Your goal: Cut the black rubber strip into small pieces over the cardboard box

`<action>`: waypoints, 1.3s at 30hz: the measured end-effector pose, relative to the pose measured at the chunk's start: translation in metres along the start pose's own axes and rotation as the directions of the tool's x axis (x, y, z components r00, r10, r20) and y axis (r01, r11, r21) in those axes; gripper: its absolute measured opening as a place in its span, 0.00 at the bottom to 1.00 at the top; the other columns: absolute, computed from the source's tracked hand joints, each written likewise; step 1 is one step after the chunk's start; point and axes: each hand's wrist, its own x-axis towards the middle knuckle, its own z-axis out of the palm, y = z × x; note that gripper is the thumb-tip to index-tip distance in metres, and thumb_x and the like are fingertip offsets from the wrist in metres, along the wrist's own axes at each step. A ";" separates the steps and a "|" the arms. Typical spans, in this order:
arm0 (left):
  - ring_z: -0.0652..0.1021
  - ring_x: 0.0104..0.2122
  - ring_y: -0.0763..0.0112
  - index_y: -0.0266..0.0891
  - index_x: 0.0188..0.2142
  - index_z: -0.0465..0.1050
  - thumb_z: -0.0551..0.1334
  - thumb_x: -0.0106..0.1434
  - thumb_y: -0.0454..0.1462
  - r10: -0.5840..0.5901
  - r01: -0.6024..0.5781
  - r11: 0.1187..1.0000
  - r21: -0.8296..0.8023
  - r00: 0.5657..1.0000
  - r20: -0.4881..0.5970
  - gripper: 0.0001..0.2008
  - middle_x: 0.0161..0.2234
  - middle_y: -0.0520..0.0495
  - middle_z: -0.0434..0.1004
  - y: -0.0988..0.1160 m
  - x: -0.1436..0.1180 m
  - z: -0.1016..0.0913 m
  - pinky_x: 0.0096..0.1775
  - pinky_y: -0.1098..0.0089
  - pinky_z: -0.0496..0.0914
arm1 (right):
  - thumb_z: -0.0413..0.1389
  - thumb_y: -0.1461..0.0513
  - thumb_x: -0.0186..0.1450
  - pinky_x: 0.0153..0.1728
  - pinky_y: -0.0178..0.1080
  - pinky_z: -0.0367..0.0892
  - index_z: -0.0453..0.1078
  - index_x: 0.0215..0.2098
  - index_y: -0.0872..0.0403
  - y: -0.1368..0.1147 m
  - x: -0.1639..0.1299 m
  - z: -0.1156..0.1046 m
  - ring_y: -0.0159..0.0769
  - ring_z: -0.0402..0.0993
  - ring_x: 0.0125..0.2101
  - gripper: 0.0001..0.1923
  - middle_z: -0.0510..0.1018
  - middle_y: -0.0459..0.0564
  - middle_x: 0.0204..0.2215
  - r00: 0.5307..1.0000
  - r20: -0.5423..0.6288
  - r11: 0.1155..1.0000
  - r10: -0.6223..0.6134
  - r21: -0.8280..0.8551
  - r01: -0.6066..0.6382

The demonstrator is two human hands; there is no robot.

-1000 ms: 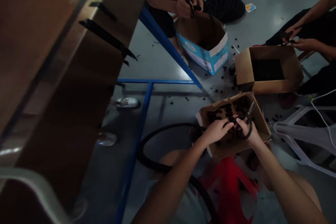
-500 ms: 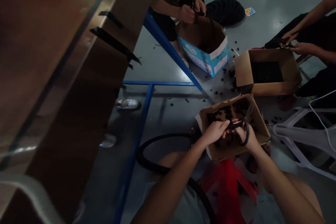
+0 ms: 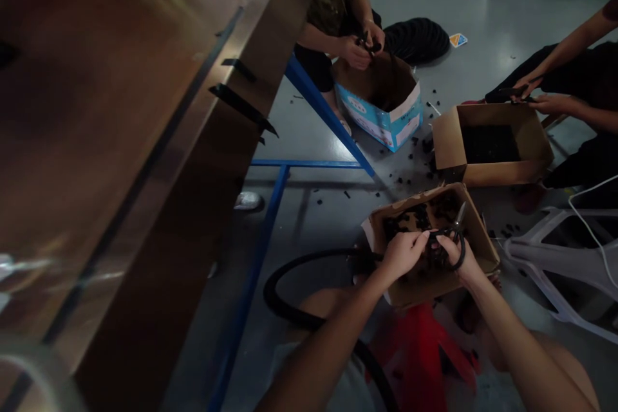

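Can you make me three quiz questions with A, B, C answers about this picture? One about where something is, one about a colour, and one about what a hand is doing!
1. Where is the blue box?
A. On the wooden table
B. On the floor in front of the person at the top
C. On the red stool

2. What colour is the stool below the nearest box?
A. Red
B. Yellow
C. Green

3. What is the right hand doing?
A. Resting flat on the floor
B. Waving in the air
C. Holding scissors over the cardboard box

Answers:
1. B, it stands on the grey floor under that person's hands.
2. A, its legs show bright red.
3. C, the fingers go through the black scissor handles, beside the left hand.
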 end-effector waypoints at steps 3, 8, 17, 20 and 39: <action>0.73 0.24 0.69 0.41 0.20 0.67 0.47 0.71 0.52 -0.078 0.079 0.995 -0.054 0.997 0.011 0.29 0.18 0.50 0.69 -0.005 0.003 0.001 0.32 0.69 0.60 | 0.64 0.49 0.60 0.37 0.41 0.72 0.79 0.40 0.55 -0.003 -0.003 0.003 0.42 0.78 0.32 0.19 0.84 0.52 0.33 0.994 0.044 0.993 -0.097 -0.068 0.100; 0.68 0.19 0.72 0.40 0.25 0.68 0.47 0.70 0.57 -0.050 0.121 0.952 -0.279 0.967 0.249 0.28 0.17 0.55 0.65 -0.008 0.006 -0.002 0.29 0.71 0.63 | 0.63 0.51 0.60 0.37 0.41 0.71 0.79 0.41 0.55 -0.008 -0.004 0.003 0.43 0.79 0.33 0.18 0.83 0.52 0.32 0.997 0.010 0.996 -0.082 -0.033 0.083; 0.81 0.38 0.60 0.42 0.37 0.76 0.54 0.70 0.53 0.016 -0.063 0.978 0.201 0.974 0.227 0.20 0.37 0.43 0.83 -0.003 0.000 -0.014 0.36 0.69 0.65 | 0.64 0.49 0.53 0.27 0.36 0.67 0.80 0.32 0.56 -0.021 -0.004 0.008 0.37 0.74 0.27 0.19 0.80 0.50 0.26 0.978 -0.085 0.957 0.189 0.240 -0.164; 0.82 0.41 0.56 0.43 0.38 0.77 0.51 0.72 0.53 -0.028 -0.042 0.953 0.301 0.974 0.224 0.22 0.39 0.42 0.84 -0.003 0.003 -0.019 0.36 0.68 0.64 | 0.66 0.49 0.52 0.26 0.35 0.67 0.79 0.32 0.56 -0.024 -0.001 0.004 0.36 0.75 0.27 0.19 0.81 0.51 0.28 0.977 -0.071 0.935 0.202 0.311 -0.171; 0.80 0.52 0.55 0.40 0.54 0.72 0.51 0.74 0.43 -0.025 0.024 0.949 0.313 1.000 -0.001 0.17 0.51 0.40 0.82 -0.016 0.014 -0.027 0.50 0.63 0.70 | 0.64 0.43 0.58 0.26 0.34 0.59 0.69 0.24 0.53 -0.007 -0.006 -0.018 0.33 0.66 0.22 0.23 0.71 0.43 0.18 0.957 0.190 0.894 0.220 -0.431 -0.120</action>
